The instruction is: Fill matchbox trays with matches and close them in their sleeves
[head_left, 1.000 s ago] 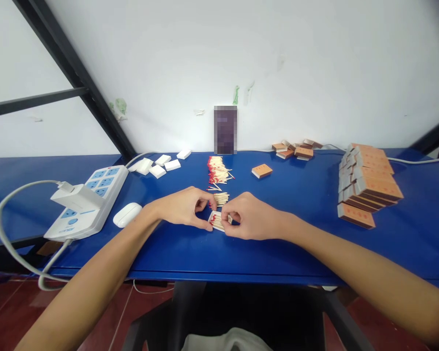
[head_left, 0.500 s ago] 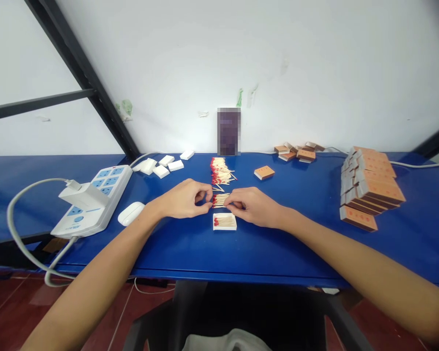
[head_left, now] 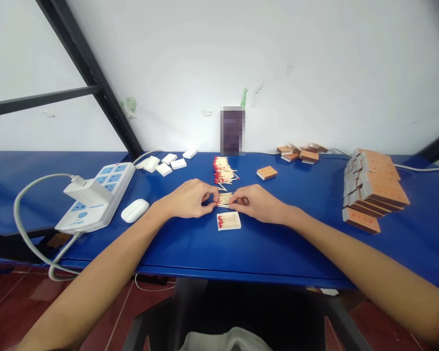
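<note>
A small bundle of matches (head_left: 225,199) lies on the blue table (head_left: 278,243), pinched from both sides. My left hand (head_left: 190,199) grips its red-tipped left end with closed fingers. My right hand (head_left: 256,202) pinches the other end. Just in front of them sits an open white matchbox tray (head_left: 229,221) filled with matches. Behind the hands lies a bigger heap of loose matches (head_left: 223,169).
A white power strip (head_left: 95,197) with a plugged cable and a white earbud case (head_left: 135,210) lie at the left. Empty white trays (head_left: 168,163) sit behind. A stack of orange matchboxes (head_left: 373,187) stands at the right, several more boxes (head_left: 300,153) at the back, one box (head_left: 267,172) alone.
Both hands let go of the filled tray, which now lies free on the table, and moved back to pinch the small bundle of matches behind it.
</note>
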A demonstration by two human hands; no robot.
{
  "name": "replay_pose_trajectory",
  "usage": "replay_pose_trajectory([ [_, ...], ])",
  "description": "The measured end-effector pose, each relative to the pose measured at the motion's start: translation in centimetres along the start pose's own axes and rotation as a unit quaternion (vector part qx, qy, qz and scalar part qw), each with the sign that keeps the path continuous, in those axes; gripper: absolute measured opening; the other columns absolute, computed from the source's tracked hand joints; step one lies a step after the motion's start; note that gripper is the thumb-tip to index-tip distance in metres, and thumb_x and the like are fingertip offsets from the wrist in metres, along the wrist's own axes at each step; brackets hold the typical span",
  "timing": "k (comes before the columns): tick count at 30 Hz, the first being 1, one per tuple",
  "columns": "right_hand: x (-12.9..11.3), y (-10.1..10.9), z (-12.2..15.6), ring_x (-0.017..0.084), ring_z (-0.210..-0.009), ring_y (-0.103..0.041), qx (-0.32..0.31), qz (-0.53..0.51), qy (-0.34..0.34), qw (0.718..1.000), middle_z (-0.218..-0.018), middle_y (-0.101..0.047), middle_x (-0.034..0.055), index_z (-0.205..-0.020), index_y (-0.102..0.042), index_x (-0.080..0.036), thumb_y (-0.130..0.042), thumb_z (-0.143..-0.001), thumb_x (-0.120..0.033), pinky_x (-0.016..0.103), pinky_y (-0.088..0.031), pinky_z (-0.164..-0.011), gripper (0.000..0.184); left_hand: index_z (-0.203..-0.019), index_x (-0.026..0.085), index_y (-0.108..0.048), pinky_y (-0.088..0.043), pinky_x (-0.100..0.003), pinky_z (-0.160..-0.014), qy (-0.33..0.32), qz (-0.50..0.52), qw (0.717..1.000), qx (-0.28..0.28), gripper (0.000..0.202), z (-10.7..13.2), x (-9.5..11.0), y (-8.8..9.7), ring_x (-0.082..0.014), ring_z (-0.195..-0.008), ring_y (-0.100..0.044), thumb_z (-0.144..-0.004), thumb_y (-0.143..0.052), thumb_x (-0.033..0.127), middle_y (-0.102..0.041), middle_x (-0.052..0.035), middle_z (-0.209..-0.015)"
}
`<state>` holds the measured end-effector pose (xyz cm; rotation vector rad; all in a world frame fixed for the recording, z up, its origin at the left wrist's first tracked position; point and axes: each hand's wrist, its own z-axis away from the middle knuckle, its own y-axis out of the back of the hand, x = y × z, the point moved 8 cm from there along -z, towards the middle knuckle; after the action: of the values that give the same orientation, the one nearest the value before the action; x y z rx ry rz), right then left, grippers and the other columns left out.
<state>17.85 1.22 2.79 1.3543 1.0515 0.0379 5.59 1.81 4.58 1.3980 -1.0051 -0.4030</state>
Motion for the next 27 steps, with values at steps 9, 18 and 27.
replay_pose_trajectory([
  [9,0.3,0.2,0.5,0.013,-0.067,-0.049,-0.062,0.106,-0.019,0.992,-0.077,-0.061,0.0017,-0.084,-0.061,-0.017,-0.053,-0.091,-0.020,0.026,-0.033,-0.062,0.011,-0.081,0.019,-0.067,-0.028,-0.024,-0.054,-0.003,-0.008,1.000,0.002,0.011,-0.1,0.0,0.0,-0.0085,-0.051,-0.038,-0.078,-0.057,0.020,-0.050,0.0053,-0.058],
  [18,-0.7,1.4,1.4,0.013,-0.067,-0.048,-0.086,0.098,0.011,0.991,-0.082,-0.062,0.0026,-0.089,-0.058,-0.018,-0.047,-0.095,-0.023,0.027,-0.034,-0.064,0.014,-0.082,0.019,-0.068,-0.029,-0.025,-0.055,0.009,-0.028,0.999,0.020,0.011,0.0,0.2,0.3,-0.0092,-0.050,-0.038,-0.081,-0.059,0.025,-0.049,0.0058,-0.056],
  [27,-3.4,0.4,1.9,0.011,-0.061,-0.044,-0.116,0.051,0.042,0.991,-0.072,-0.057,-0.0020,-0.083,-0.060,-0.018,-0.053,-0.093,-0.024,0.025,-0.031,-0.062,0.013,-0.085,0.020,-0.070,-0.031,-0.025,-0.056,-0.002,-0.057,0.998,0.028,0.012,0.0,0.2,0.2,-0.0099,-0.054,-0.046,-0.081,-0.059,0.023,-0.061,0.0041,-0.065],
])
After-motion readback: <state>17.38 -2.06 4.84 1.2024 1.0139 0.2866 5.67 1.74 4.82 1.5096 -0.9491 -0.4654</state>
